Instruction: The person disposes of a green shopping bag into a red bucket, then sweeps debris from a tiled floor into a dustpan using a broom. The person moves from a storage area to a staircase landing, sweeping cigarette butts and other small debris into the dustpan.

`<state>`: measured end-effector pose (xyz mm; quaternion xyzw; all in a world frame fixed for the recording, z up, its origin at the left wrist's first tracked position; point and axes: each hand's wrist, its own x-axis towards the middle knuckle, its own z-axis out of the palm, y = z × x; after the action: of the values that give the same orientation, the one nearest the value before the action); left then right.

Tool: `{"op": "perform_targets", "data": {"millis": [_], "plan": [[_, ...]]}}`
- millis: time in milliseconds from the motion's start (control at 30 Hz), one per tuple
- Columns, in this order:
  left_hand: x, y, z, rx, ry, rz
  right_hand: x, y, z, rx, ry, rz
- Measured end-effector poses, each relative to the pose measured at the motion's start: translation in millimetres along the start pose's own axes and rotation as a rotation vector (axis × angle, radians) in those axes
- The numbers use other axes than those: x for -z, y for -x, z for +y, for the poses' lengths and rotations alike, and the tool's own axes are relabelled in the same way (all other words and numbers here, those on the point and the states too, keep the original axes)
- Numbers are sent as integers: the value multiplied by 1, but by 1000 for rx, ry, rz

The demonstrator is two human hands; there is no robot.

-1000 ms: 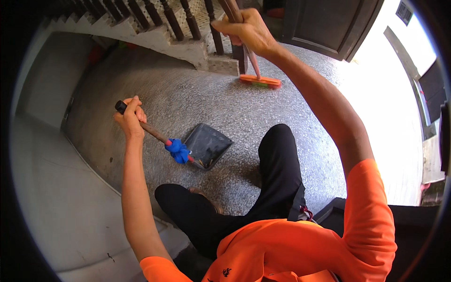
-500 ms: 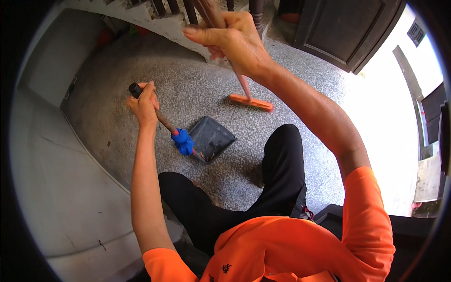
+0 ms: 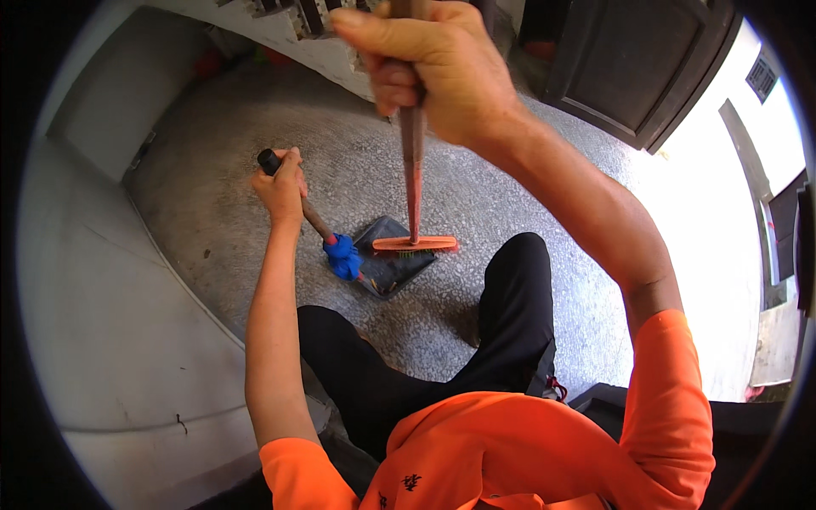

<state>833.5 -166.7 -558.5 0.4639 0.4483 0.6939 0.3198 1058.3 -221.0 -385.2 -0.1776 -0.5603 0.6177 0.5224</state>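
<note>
My left hand [image 3: 280, 184] is wrapped round the stick handle of a dustpan [image 3: 393, 276]. The handle ends in a black cap, and blue cloth [image 3: 342, 257] is knotted round its lower part. The black pan lies on the speckled floor, with a few small bits near its handle end. In my raised right hand [image 3: 442, 72] is the wooden handle of a broom [image 3: 413, 174]. Its orange head [image 3: 415, 244] is over the dustpan, partly covering it, with green bristles showing below. Whether the bristles touch the pan I cannot tell.
A staircase [image 3: 327, 55] with dark balusters rises at the far side. A dark panelled door [image 3: 642, 68] stands at the far right, beside bright light. The pale wall [image 3: 127, 314] runs along my left. My knees in black trousers [image 3: 518, 289] are close to the dustpan.
The broom head has moved left and nearer, from the bare floor to over the dustpan. Its handle now stands more upright. My left hand still holds the dustpan handle.
</note>
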Motion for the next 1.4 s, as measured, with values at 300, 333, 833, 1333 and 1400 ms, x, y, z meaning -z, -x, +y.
{"op": "perform_targets", "data": {"millis": [300, 333, 833, 1333, 1400], "plan": [[55, -4, 10, 39, -36, 284, 22, -2, -7, 331, 123, 129], [62, -4, 12, 39, -69, 336, 20, -6, 0, 367, 125, 113], [65, 5, 9, -20, -86, 254, 39, -26, 106, 98, 557, 1], [64, 0, 1, -28, -89, 272, -13, -13, 9, -133, 45, 32], [64, 1, 1, -27, -89, 272, -15, -9, 6, -122, 73, -10]]}}
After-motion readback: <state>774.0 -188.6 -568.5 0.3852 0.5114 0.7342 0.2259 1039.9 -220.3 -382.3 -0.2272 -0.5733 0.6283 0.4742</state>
